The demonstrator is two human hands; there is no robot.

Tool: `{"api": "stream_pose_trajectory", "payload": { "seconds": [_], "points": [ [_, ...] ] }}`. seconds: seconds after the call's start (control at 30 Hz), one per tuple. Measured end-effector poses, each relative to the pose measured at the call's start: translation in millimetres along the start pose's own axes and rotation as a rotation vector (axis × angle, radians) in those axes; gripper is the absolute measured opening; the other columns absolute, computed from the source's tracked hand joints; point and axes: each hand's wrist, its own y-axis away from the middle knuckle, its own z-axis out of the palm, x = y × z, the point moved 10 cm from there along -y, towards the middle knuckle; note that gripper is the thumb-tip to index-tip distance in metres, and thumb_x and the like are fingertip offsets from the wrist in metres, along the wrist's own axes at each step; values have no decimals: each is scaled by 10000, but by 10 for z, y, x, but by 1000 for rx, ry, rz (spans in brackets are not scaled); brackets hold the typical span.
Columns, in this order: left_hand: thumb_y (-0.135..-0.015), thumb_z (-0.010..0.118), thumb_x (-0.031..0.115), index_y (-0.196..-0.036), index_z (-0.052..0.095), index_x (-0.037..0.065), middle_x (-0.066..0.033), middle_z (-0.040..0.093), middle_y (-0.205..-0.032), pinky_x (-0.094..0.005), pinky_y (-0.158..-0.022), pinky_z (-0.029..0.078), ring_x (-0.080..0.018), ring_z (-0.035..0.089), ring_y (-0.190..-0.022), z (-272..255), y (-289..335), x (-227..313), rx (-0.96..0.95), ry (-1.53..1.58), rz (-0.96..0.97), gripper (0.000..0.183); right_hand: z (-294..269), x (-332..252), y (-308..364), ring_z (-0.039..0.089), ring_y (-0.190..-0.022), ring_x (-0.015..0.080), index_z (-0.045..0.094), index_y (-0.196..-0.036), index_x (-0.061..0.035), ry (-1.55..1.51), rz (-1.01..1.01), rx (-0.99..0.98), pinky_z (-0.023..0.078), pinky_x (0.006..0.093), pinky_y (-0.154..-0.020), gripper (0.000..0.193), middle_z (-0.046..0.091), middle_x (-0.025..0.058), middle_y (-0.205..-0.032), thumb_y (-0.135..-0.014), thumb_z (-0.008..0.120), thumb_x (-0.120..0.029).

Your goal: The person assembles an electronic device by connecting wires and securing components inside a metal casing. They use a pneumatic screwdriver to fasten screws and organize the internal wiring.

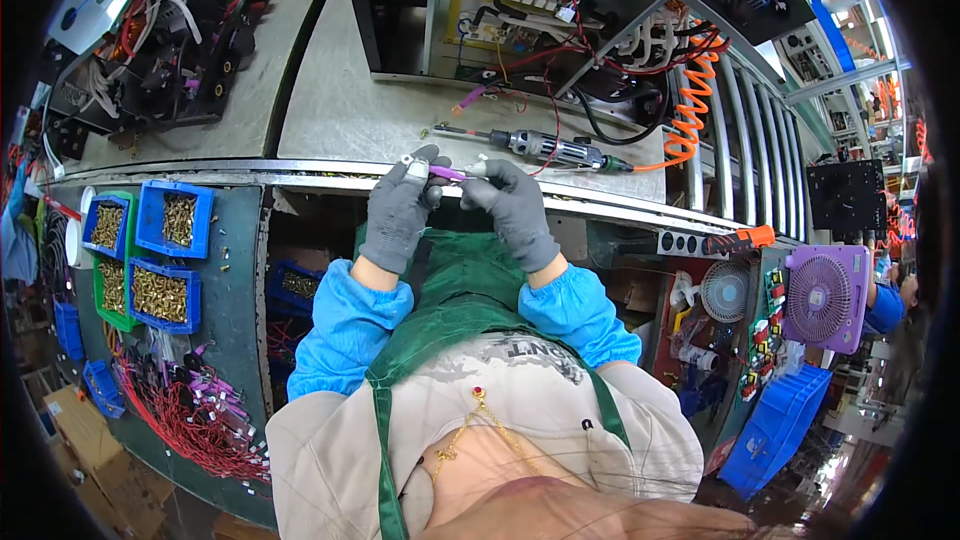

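Both my grey-gloved hands are close together over the bench's near edge. A small purple-sleeved piece [447, 173] bridges the gap between them. One end of it is pinched in the fingers of my left hand [398, 215], and a small white-and-metal bit shows at those fingertips. My right hand [510, 210] has its thumb and fingers closed at the other end, where the exact contact is hard to see. Just beyond lies a powered screwdriver [550, 148], flat on the metal bench, its bit toward the left. A loose purple-tipped cable [470, 99] hangs from the open cabinet.
An open metal cabinet [520, 15] full of wiring stands ahead. An orange coiled hose [690, 105] runs beside rollers [745, 145]. Blue bins [176, 220] of brass-coloured fasteners and red wires with purple sleeves [200, 420] lie left. A purple fan [825, 298] stands right.
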Motion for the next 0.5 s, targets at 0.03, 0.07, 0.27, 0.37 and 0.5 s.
{"api": "stream_pose_trajectory", "payload": {
  "seconds": [0.03, 0.07, 0.27, 0.37, 0.5],
  "points": [
    [-952, 466, 181, -1200, 514, -30, -90, 611, -997, -178, -627, 465, -77, 569, -779, 37, 23, -9, 7, -3, -4, 329, -49, 33, -6, 556, -683, 95, 610, -941, 15, -39, -18, 25, 443, 232, -633, 175, 610, 33, -752, -818, 629, -108],
    [-958, 452, 195, -1200, 506, -39, -95, 606, -989, -183, -624, 460, -83, 567, -766, 58, 42, 2, 16, -6, -7, 341, -88, 66, -15, 553, -678, 94, 606, -946, 19, -79, -36, 46, 442, 229, -632, 181, 610, 37, -752, -826, 622, -116],
    [-964, 443, 243, -1091, 582, -31, -66, 625, -876, -206, -600, 448, -81, 561, -691, -15, 84, 178, 68, -355, 101, 333, -93, 151, -39, 561, -698, 108, 601, -902, 10, -233, -7, 62, 454, 255, -630, 168, 599, 40, -756, -872, 562, -151],
    [-935, 484, 239, -1009, 633, 28, -54, 631, -786, -274, -614, 462, -144, 590, -687, 136, 138, 247, -116, -616, 136, 269, -72, 187, -40, 571, -719, 116, 599, -867, -1, -144, 71, -28, 464, 281, -636, 192, 597, 32, -762, -878, 545, -184],
    [-876, 532, 227, -943, 658, 98, -84, 616, -752, -349, -645, 470, -249, 583, -684, 460, 343, 402, -490, -1536, 616, 193, 168, -116, 30, 574, -691, 143, 605, -862, -14, 1093, -452, -218, 466, 291, -613, 193, 594, 41, -769, -870, 526, -190]
  ]
}}
